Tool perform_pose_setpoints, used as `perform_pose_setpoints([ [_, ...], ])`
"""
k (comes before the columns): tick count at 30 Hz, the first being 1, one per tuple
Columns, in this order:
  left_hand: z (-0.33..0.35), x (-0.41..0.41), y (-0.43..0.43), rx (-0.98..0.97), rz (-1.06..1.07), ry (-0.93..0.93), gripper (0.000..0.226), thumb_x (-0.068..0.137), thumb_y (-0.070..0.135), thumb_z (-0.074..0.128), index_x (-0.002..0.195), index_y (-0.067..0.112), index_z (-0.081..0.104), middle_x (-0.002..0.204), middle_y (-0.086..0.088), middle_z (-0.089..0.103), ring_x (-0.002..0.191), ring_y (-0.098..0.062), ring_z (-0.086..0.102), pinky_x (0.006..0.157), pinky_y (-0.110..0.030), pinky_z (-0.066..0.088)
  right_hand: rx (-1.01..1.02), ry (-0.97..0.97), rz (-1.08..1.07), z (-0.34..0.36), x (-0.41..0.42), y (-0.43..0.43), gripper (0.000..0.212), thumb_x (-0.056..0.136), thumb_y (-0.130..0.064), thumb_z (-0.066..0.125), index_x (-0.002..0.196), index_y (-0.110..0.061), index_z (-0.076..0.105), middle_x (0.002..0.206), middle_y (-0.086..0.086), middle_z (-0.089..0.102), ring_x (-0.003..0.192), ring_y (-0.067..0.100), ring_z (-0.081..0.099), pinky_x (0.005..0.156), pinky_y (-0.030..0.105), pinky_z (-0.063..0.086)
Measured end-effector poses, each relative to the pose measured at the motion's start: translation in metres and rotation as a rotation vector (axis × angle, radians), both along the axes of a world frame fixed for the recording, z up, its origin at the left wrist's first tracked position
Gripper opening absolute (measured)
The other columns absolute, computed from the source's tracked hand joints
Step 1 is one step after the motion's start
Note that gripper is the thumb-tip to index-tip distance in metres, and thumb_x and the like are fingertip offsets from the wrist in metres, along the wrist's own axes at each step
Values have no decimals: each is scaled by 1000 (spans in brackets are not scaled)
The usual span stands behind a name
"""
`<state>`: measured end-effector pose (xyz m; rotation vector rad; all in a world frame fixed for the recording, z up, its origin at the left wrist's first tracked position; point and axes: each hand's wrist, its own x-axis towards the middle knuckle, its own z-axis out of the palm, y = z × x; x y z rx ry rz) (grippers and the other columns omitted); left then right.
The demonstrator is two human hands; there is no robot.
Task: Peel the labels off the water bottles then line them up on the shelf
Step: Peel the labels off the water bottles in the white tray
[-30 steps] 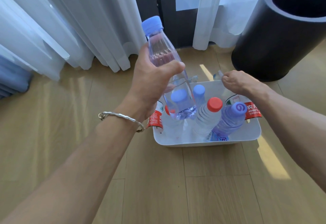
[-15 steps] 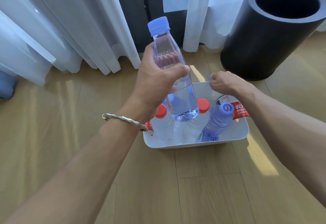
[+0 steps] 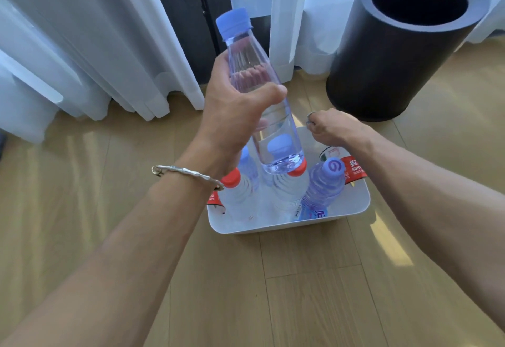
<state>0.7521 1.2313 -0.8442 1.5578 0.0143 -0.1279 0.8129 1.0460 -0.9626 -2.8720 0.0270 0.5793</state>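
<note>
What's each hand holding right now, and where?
Left hand grips the blue-capped bottle around its mid-body. Right hand seems to pinch a small greyish scrap.

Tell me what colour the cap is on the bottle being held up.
Pale blue cap on the held bottle, head view.

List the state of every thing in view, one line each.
held bottle: capped, label off, tilted, above the white bin
left hand: grips the held bottle
right hand: pinches a clear scrap
white bin: on floor, holds bottles
red-capped bottles: capped, standing in bin
purple-capped bottle: capped, leaning, label on
black cylinder: upright, top open
</note>
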Motion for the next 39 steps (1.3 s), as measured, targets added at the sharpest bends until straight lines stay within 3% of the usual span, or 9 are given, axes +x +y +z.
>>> perform_pose_setpoints([
  [4, -2, 1, -4, 17, 6, -11, 64, 64, 13, 67, 122, 29, 45, 95, 5, 59, 97, -19, 62, 81, -58, 55, 45, 0, -17, 3, -1, -2, 33, 98, -31, 45, 120, -13, 61, 98, 10, 59, 82, 27, 51, 69, 30, 38],
  [10, -4, 4, -9, 7, 3, -2, 57, 64, 15, 68, 111, 38, 46, 95, 5, 60, 91, -16, 63, 81, -56, 56, 172, -86, -42, -2, -3, -7, 30, 86, -30, 65, 112, -15, 64, 107, 8, 62, 85, 23, 53, 65, 27, 38],
  [14, -6, 5, -10, -7, -8, 0, 53, 64, 14, 69, 106, 38, 48, 95, 3, 59, 94, -20, 62, 76, -50, 57, 219, -123, -42, -8, 0, -7, 33, 82, -29, 72, 109, -15, 61, 103, -2, 49, 91, 18, 50, 66, 23, 37],
  [16, -8, 6, -10, -15, -8, 0, 51, 64, 13, 69, 105, 37, 49, 93, 2, 59, 93, -21, 61, 71, -49, 57, 212, -127, -24, -10, 1, -6, 34, 83, -28, 69, 112, -15, 58, 103, 2, 52, 93, 20, 51, 68, 24, 35],
  [20, -10, 5, -7, -20, 10, -4, 52, 65, 12, 69, 108, 32, 51, 92, 3, 59, 94, -24, 62, 79, -60, 55, 280, -88, -9, -9, 0, -4, 48, 84, -28, 70, 126, -22, 49, 123, 7, 56, 102, 22, 53, 78, 29, 39],
  [25, -9, 3, -2, 8, 24, -2, 66, 64, 13, 69, 126, 14, 47, 93, 2, 59, 93, -21, 61, 80, -62, 54, 282, -44, 18, -6, 0, -4, 35, 91, -34, 58, 126, -30, 59, 106, 2, 45, 96, 21, 47, 78, 30, 34],
  [27, -8, 2, -1, 0, 24, 7, 68, 64, 12, 69, 128, 15, 47, 93, 2, 59, 92, -21, 61, 81, -63, 53, 262, -48, 28, -6, 1, -3, 35, 93, -32, 55, 127, -29, 60, 106, 1, 45, 95, 20, 45, 78, 29, 34],
  [33, -5, 0, 1, -11, 18, 22, 67, 64, 12, 69, 127, 20, 48, 92, 4, 59, 93, -22, 62, 83, -61, 53, 217, -45, -4, -4, -5, -10, 39, 90, -19, 56, 130, -24, 55, 135, 11, 53, 102, 24, 52, 76, 30, 41],
  [39, -4, -1, -1, -10, 16, 20, 63, 63, 13, 68, 122, 23, 48, 91, 6, 60, 89, -17, 63, 81, -59, 55, 305, -22, -102, -2, -13, -21, 36, 96, -38, 45, 128, -29, 60, 135, 9, 55, 107, 25, 56, 82, 33, 45],
])
